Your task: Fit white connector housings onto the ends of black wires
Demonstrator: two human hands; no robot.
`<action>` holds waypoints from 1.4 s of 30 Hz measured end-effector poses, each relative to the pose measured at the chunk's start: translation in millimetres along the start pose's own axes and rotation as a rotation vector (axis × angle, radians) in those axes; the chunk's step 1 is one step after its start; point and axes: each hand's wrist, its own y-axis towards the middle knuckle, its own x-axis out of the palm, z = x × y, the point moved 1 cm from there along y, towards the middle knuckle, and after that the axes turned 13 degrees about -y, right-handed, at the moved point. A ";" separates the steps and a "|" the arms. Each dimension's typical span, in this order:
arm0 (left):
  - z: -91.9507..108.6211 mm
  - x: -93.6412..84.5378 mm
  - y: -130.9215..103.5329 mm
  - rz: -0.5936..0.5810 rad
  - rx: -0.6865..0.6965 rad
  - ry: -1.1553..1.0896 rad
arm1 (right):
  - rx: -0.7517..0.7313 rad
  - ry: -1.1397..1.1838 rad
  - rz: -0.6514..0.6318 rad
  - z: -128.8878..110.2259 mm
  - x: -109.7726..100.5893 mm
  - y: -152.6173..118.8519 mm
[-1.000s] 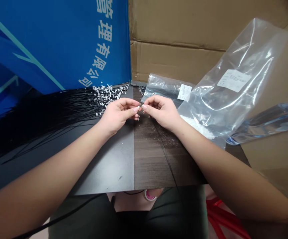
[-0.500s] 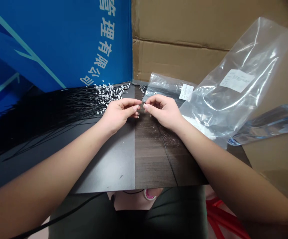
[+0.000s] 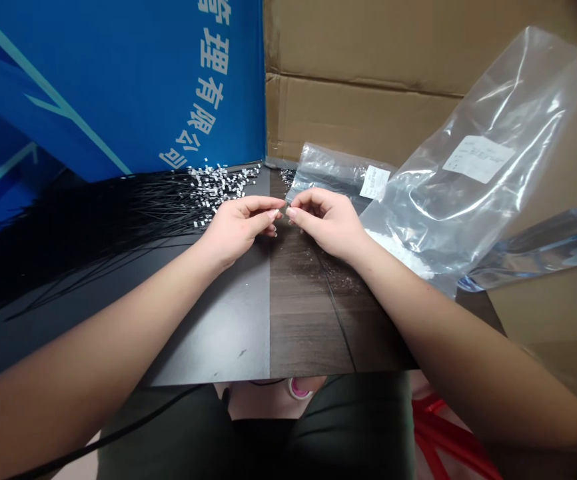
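Observation:
Over the middle of the table, my left hand (image 3: 237, 230) and my right hand (image 3: 332, 225) meet fingertip to fingertip. Both are closed in a pinch. Whatever lies between the fingertips is too small and too hidden to name. Below my right hand a thin dark line runs to the table's front edge; I cannot tell whether it is a wire or a seam. Left of my left hand lies a large heap of thin black wires (image 3: 93, 220), with small white pieces (image 3: 218, 187) at their near ends. A flat clear plastic bag (image 3: 338, 167) with a white label lies just behind my right hand.
A big clear bag (image 3: 488, 153) holding small white pieces leans at the right, beside crumpled clear plastic (image 3: 543, 253). Cardboard (image 3: 358, 113) and a blue printed panel (image 3: 118, 80) stand behind the table (image 3: 228, 333). White crumbs dot the wood-patterned part.
My hands keep almost the same pinched pose, fingertips together. The view has shifted very slightly; nothing else has visibly moved.

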 end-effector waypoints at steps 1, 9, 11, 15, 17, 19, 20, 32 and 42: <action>0.2 0.0 0.0 -0.006 0.007 0.008 | 0.000 -0.003 0.001 -0.2 0.1 0.0; 0.1 -0.4 -0.2 -0.043 0.020 0.058 | 0.004 -0.034 0.007 -1.5 -0.8 -0.2; -0.1 -0.1 0.4 -0.042 0.019 0.032 | 0.003 -0.050 0.012 -1.5 -1.1 -0.2; -0.1 0.5 1.1 -0.021 0.009 -0.015 | 0.007 -0.071 0.010 -1.0 -1.3 -0.1; 0.0 0.4 0.9 -0.016 0.014 -0.012 | 0.011 -0.069 0.008 -0.9 -1.4 -0.2; 0.1 0.0 0.6 -0.009 0.032 0.004 | 0.015 -0.062 0.007 -1.1 -1.3 -0.4; 0.3 -0.2 0.5 -0.003 0.048 0.012 | 0.018 -0.052 0.006 -1.3 -1.0 -0.6; 4.9 -1.2 -0.6 0.012 0.256 0.102 | 0.251 0.403 -0.038 -9.1 8.0 -1.9; 5.1 0.6 -2.8 -0.024 0.275 0.111 | 0.329 0.463 -0.085 -14.0 10.5 -3.1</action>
